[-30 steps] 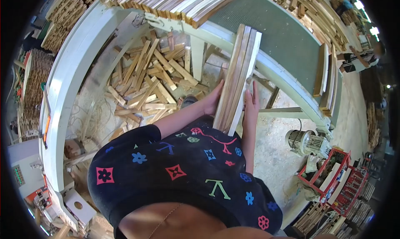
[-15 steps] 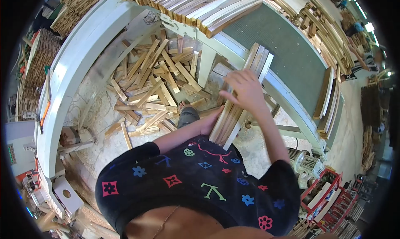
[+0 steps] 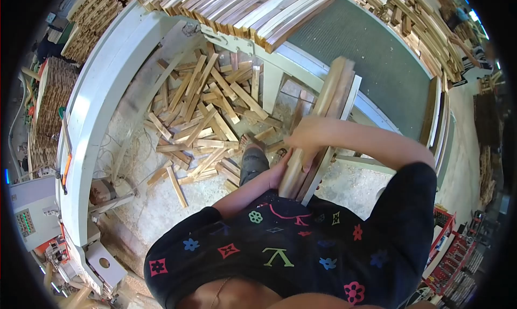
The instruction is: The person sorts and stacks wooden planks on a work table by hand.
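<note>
A bundle of wooden strips [image 3: 333, 96] stands slanted against my shirt front, its far end beside the green belt and partly smeared by motion. My left hand [image 3: 279, 173] supports the bundle from the left near its lower end, the fingers partly hidden behind the wood. Across the middle of the bundle lies my right hand [image 3: 309, 138], bent at the wrist, with fingers wrapped around strips at the left side. One pale strip on the right side sits slightly apart from the others.
A row of wooden strips [image 3: 242, 15] lies on the machine frame beside the green belt [image 3: 371, 61]. Loose offcuts [image 3: 207, 109] are heaped on the floor near my foot. A curved white machine beam [image 3: 89, 109] runs along the left. Red crates [image 3: 449, 260] stand at lower right.
My right hand has turned over on the bundle, and its elbow has swung outward and up. The strips have blurred and shifted slightly right. My left hand stays at the lower end.
</note>
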The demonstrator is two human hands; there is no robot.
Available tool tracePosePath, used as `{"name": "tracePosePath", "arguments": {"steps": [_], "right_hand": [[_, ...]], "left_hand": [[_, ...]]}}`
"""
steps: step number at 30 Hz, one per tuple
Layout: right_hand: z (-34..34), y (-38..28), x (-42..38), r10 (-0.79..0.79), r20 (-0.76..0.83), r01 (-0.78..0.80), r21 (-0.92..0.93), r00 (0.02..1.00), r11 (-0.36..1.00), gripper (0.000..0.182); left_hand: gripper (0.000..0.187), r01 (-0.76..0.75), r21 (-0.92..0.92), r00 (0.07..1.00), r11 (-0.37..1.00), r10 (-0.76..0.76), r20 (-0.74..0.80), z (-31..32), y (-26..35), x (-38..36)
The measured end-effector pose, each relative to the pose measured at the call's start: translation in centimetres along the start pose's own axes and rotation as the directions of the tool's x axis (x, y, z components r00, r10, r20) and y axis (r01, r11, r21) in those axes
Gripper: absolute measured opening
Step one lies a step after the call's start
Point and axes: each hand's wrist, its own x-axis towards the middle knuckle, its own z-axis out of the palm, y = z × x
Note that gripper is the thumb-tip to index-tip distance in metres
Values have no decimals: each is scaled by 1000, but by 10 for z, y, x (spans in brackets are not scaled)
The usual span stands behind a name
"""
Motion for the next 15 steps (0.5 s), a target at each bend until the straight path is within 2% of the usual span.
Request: {"name": "tracePosePath", "arguments": {"steps": [1, 2, 3, 4, 5, 6, 8, 11, 14, 15], "right_hand": [[-10, -5, -18, 44, -60, -42, 26, 997, 999, 72], [-16, -10, -34, 119, -273, -105, 66, 955, 992, 67], [-17, -13, -48, 200, -464, -163, 119, 863, 979, 63], [-15, -17, -62, 321, -630, -243, 210, 707, 947, 57], [-11, -19, -73, 426, -754, -300, 310, 500, 902, 52], [-4, -19, -82, 616, -683, -294, 542, 393, 788, 53], [10, -14, -96, 903, -394, -184, 887, 173, 423, 54], [67, 13, -75, 975, -184, 300, 930, -126, 214, 62], [98, 33, -53, 967, -44, 361, 922, -253, 137, 66], [107, 45, -45, 966, -78, 302, 941, -247, 154, 65]], "left_hand": [[94, -14, -65, 996, 998, 19, 90, 2, -2, 1], [83, -15, -131, 983, 991, 39, 179, 4, -4, 1], [74, 56, -288, 961, 956, 26, 274, 10, 1, 1], [65, 152, -421, 931, 894, 14, 366, 17, 6, 1], [65, 147, -370, 966, 917, -53, 253, 21, 8, 6], [67, 105, -315, 980, 943, -44, 193, 30, 14, 9], [70, 30, -176, 997, 984, -18, 69, 45, 29, 17], [73, 39, -206, 948, 978, 29, 316, 38, 42, 28], [67, 85, -220, 995, 972, -72, 65, 42, 50, 25], [67, 114, -228, 993, 967, -108, 37, 47, 56, 22]]}}
